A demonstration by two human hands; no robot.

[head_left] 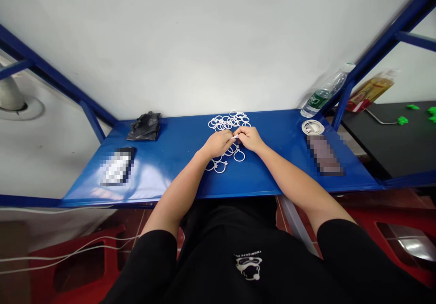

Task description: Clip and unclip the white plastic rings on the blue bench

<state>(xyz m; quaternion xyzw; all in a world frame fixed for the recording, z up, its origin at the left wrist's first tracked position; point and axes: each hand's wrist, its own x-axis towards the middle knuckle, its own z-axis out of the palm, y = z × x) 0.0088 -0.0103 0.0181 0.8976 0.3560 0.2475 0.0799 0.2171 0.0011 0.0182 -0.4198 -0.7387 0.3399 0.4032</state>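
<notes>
One blurred flat item lies on the near left of the table. Beyond it, at the far left, lies a crumpled black bag; its contents, if any, cannot be told.

At centre, the left grip is closed on a small white piece, held just above the table. White rings lie in a far cluster and a near cluster, partly covered by the hands. Handling, by judgement: rings are light, smooth, springy plastic; the thin band may bend or snap under force. Take hold at the small tab on the rim, between thumb and forefinger. The right grip pinches the same white piece from the right.

On the right lie a coiled white cable and, nearer, a blurred dark flat item. Containers: a clear bottle, green label, white cap, at the far right; fill level cannot be told. Farther right, a yellow-and-red bottle; its contents cannot be confirmed.
</notes>
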